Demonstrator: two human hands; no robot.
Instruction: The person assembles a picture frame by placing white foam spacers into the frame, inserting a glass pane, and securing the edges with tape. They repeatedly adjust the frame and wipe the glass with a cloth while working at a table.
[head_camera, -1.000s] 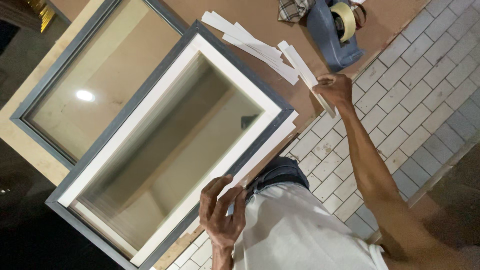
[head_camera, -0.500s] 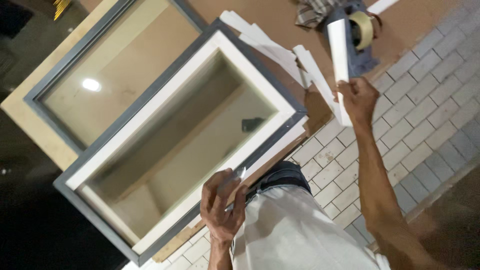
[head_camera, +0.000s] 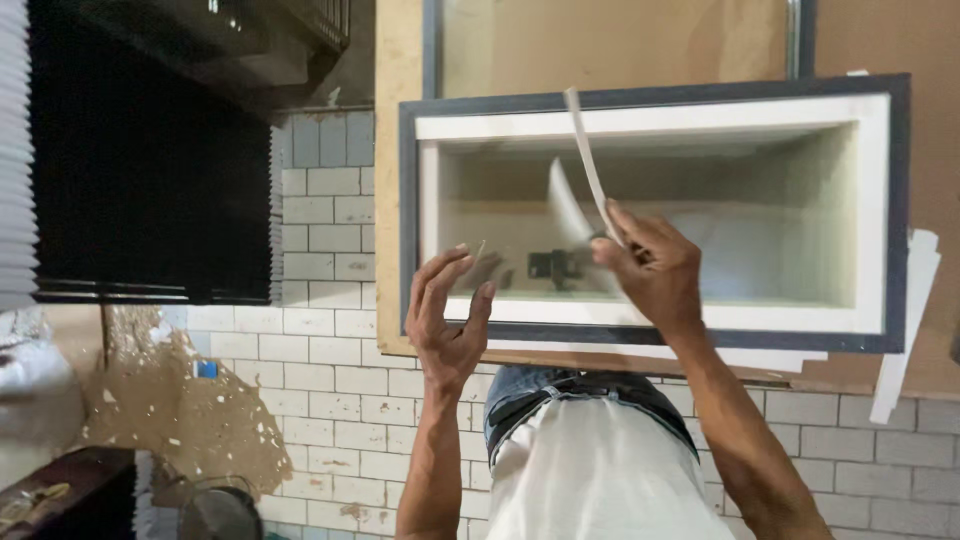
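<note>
I see my right hand (head_camera: 650, 265) closed on a thin white strip (head_camera: 585, 160), which stands up over the glass of the grey and white window frame (head_camera: 655, 105). My left hand (head_camera: 450, 315) is open, fingers spread, near the frame's lower left corner.

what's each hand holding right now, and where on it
The right hand pinches a thin white strip at its lower end. The left hand is open, holding nothing.

The left hand (head_camera: 447, 315) is raised with fingers spread and curled, palm open (holding nothing), while the right hand (head_camera: 645, 268) is pinched closed, forearm angled up from the lower right
</note>
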